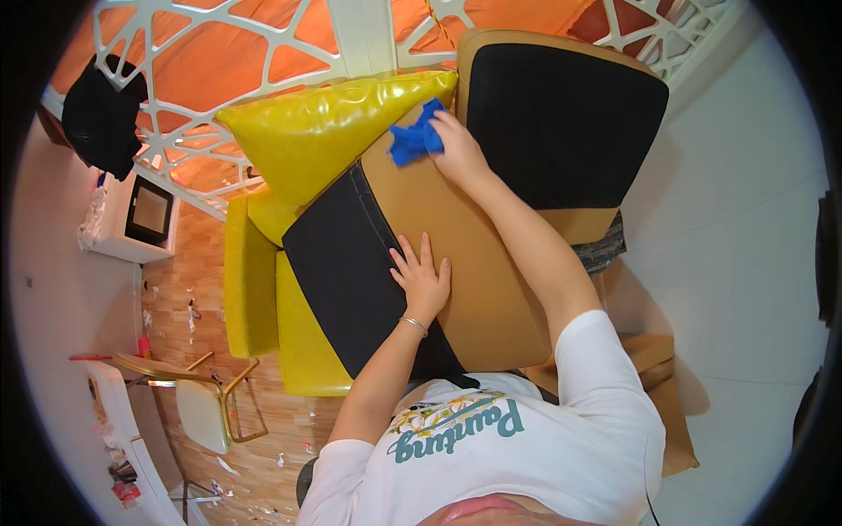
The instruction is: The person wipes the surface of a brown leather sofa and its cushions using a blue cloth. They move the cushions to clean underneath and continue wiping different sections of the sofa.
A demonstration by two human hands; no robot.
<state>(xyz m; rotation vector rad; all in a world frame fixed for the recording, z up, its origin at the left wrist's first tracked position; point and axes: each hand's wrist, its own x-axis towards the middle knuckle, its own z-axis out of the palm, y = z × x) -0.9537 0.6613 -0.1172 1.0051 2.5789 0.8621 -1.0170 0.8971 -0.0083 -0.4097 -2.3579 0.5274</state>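
Note:
A large tan and black padded panel, like a seat cushion (474, 289), lies in front of me, slanting across a yellow-green armchair (307, 324). Spread fingers of my left hand (423, 285) rest flat on it, near the seam where black meets tan. At the panel's far end, my right hand (458, 153) grips a crumpled blue cloth (414, 142) against the tan surface. Part of the cloth is hidden under the fingers. A second padded panel (561, 123), black with a tan border, leans just right of my right hand.
A shiny yellow-green pillow (333, 127) sits behind the panel, before a white lattice partition (364, 44). At left are a small white cabinet (140, 219), a gold-framed chair (202, 408) and a white desk (145, 465). Scraps litter the wood floor (189, 280). Tan pieces (671, 421) lie at right.

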